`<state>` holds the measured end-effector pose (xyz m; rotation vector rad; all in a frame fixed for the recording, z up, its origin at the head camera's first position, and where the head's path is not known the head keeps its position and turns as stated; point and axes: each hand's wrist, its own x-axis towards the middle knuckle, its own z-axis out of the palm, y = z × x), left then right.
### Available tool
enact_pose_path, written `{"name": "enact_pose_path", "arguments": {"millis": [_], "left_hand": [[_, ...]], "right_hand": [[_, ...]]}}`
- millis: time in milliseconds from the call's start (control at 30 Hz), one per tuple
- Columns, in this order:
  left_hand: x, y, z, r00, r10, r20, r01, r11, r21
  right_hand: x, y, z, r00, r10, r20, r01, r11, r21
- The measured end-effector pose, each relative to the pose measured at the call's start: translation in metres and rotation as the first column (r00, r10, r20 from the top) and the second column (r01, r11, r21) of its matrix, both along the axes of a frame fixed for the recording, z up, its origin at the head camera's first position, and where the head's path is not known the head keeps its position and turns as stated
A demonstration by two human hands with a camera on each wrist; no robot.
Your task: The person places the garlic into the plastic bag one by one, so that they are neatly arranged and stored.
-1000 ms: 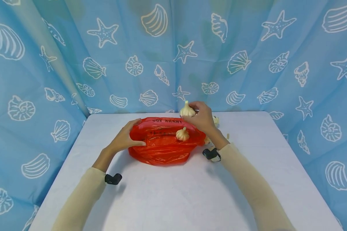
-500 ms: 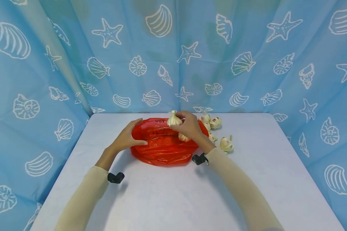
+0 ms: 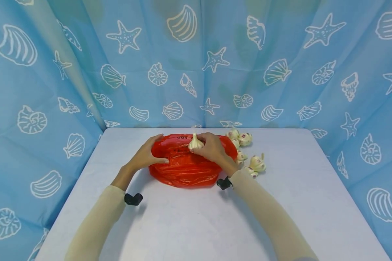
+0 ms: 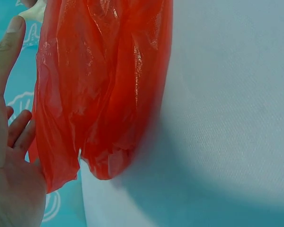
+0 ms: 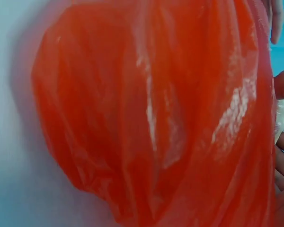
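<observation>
A red plastic bag (image 3: 183,175) with dark lettering lies with its mouth spread toward the back of the table. At its left end is my left hand (image 3: 145,156), fingers at the far rim and thumb stretched along the near side. My right hand (image 3: 213,148) pinches a garlic bulb (image 3: 195,144), stem up, over the bag's mouth. The left wrist view shows the left thumb (image 4: 4,61) straight, beside the bag's side (image 4: 109,85). From the right wrist, the bag (image 5: 142,104) covers most of the view; part of the bulb (image 5: 280,118) shows between thumb and fingers.
Several garlic bulbs (image 3: 257,164) lie on the white table (image 3: 183,224), just right of the bag, some partly behind it. A blue curtain (image 3: 196,65) with shell and starfish prints hangs behind the table and at both sides.
My right hand has come left and down with the garlic bulb, over the bag's mouth. Another bulb seen in the bag is now hidden behind that hand. The left hand stays at the bag.
</observation>
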<state>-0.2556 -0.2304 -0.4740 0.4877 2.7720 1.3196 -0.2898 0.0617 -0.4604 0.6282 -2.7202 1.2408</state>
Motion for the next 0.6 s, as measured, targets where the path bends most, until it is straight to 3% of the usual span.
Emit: {"name": "enact_pose_path", "arguments": {"millis": [300,600], "left_hand": [[0.001,0.000,-0.001,1.000,0.007,0.010,-0.007,1.000,0.001],[0.002,0.000,0.000,1.000,0.006,0.012,-0.006,1.000,-0.006]], "right_hand": [[-0.004,-0.004,0.002,0.998,0.059,-0.013,-0.056,0.983,0.177],[-0.010,-0.013,0.005,0.992,0.123,0.004,-0.115,0.919,0.378]]}}
